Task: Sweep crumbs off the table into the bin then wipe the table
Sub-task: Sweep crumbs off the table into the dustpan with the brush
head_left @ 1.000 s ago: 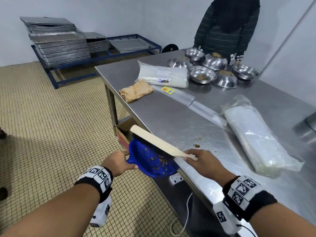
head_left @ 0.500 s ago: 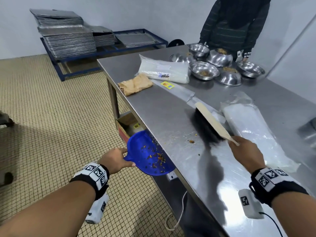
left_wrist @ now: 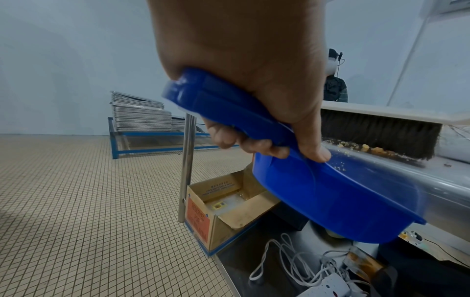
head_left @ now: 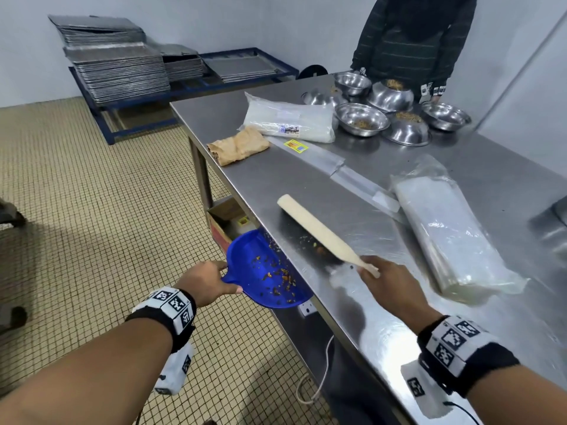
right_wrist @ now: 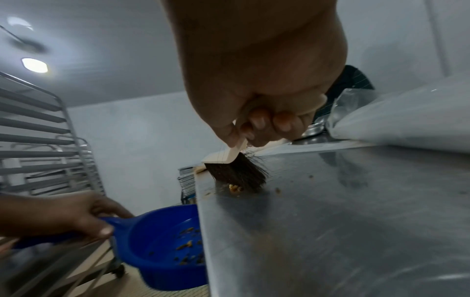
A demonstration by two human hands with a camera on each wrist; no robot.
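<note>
Brush (head_left: pixel 319 231) bristles blurred over crumbs (head_left: pixel 316 245)

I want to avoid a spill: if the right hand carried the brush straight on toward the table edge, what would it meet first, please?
Probably the crumbs just ahead of the bristles, then the blue dustpan that the left hand holds under the table edge. The right hand grips the brush.

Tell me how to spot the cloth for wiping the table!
Find the long steel table. Along its left edge, past the blue dustpan, a crumpled tan cloth lies beside a white plastic packet. It is the only brown, soft thing there; its neighbours are clear plastic or shiny metal.
</note>
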